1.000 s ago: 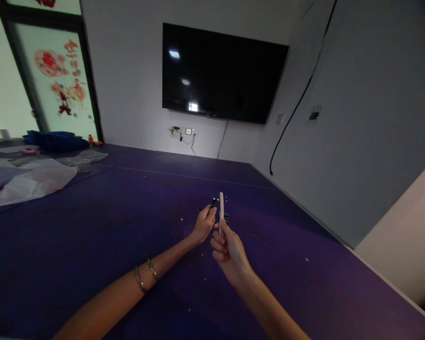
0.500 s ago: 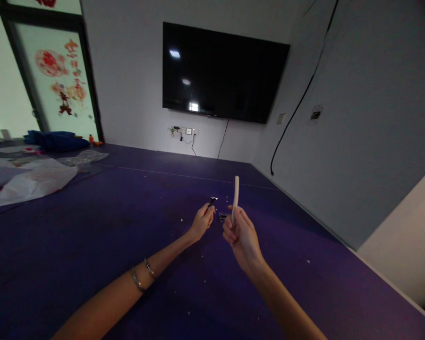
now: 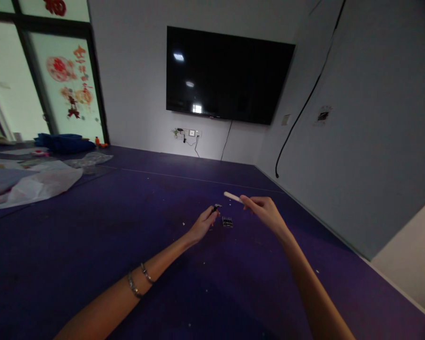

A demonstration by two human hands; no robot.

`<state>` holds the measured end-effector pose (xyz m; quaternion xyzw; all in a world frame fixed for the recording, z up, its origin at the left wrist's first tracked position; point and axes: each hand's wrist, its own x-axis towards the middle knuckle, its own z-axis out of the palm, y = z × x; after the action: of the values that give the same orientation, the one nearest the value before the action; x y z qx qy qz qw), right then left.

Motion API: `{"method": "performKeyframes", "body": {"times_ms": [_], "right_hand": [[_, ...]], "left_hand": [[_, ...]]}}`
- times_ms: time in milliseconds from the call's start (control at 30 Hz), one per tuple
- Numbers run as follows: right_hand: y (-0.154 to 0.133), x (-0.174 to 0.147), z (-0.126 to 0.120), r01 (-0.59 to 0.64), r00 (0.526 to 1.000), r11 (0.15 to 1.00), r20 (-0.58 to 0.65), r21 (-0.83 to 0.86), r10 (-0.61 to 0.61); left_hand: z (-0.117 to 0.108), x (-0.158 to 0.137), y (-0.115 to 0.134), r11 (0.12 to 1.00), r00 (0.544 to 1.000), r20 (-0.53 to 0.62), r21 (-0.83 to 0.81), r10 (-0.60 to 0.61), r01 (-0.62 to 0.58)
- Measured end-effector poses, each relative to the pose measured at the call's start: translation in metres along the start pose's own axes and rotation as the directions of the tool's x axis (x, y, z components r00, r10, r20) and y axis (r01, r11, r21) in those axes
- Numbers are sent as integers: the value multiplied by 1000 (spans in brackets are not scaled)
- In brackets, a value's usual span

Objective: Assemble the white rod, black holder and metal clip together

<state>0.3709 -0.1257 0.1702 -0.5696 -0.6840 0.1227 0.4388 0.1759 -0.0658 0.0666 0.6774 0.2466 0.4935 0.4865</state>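
My left hand point(image 3: 202, 225) is closed around the dark handle of what looks like a razor point(image 3: 216, 206), its small metal head pointing up and right. In my right hand point(image 3: 264, 210) a pale, whitish stick point(image 3: 233, 197) is pinched near one end; it lies almost level, its free end towards the left. That free end is close to the razor's head but apart from it. On the purple surface point(image 3: 156, 250) between the hands sits a small dark slotted piece point(image 3: 227, 222). Tiny white bits are scattered around it.
At the left lie crumpled clear plastic bags point(image 3: 56, 182) and dark blue cloth point(image 3: 65, 143), with a small orange bottle point(image 3: 97, 140) beside it. A television point(image 3: 230, 75) hangs on the wall, and a black cable point(image 3: 301, 111) dangles at the right.
My right hand has turned and shifted right, tipping the stick from upright to nearly level. The razor's head has tilted slightly, and the dark slotted piece now shows fully. The view has shifted slightly.
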Motion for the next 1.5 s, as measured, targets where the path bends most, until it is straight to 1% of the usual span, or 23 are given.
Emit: {"method": "performKeyframes", "body": {"times_ms": [100, 267, 367, 433, 567, 700, 767, 867, 933, 1000, 1133, 1200, 1267, 1333, 1400, 1500], "right_hand": [[9, 0, -1, 12, 999, 991, 31, -133, -8], [9, 0, 4, 76, 994, 979, 87, -190, -60], [4, -2, 12, 120, 988, 975, 119, -189, -98], [4, -2, 13, 128, 985, 976, 137, -176, -105], [15, 1, 3, 91, 986, 981, 156, -170, -65], [24, 3, -7, 45, 990, 976, 139, -213, -15], [20, 1, -4, 50, 990, 981, 136, -190, -24], [9, -2, 6, 96, 985, 986, 158, -137, -74], [6, -2, 10, 108, 981, 985, 177, -137, -83], [10, 0, 7, 88, 984, 982, 171, -167, -59], [32, 5, -8, 21, 992, 963, 124, -269, 13], [40, 6, -14, -19, 993, 960, 109, -281, 52], [40, 7, -16, -56, 991, 962, 100, -268, 86], [36, 6, -15, -67, 989, 965, 107, -254, 97], [31, 5, -13, -50, 987, 972, 139, -230, 84], [27, 5, -10, -7, 978, 984, 203, -179, 44]], "left_hand": [[1, -5, 6, 1000, 1000, 25, 22, 4, -4], [3, -10, 12, 998, 999, 49, 61, 11, -14], [3, -11, 14, 996, 997, 60, 75, 43, -48], [2, -11, 15, 995, 996, 67, 81, 58, -64], [-1, -12, 21, 993, 993, 92, 93, 68, -77], [-2, -12, 23, 993, 995, 67, 93, 72, -78], [-3, -12, 21, 991, 996, 74, 112, 58, -67], [-3, -11, 18, 987, 994, 97, 151, 40, -54], [-4, -11, 19, 986, 994, 104, 160, 38, -54], [-4, -11, 21, 987, 995, 95, 151, 44, -58], [-4, -10, 22, 992, 998, 36, 115, 42, -46], [-4, -10, 19, 994, 999, 25, 101, 37, -40], [-3, -10, 15, 996, 999, 24, 83, 34, -36], [-2, -9, 12, 999, 999, 28, 49, 20, -22], [0, -9, 9, 1000, 999, 41, -9, -15, 16], [5, -8, 9, 986, 994, 51, -132, -99, 105]]}}
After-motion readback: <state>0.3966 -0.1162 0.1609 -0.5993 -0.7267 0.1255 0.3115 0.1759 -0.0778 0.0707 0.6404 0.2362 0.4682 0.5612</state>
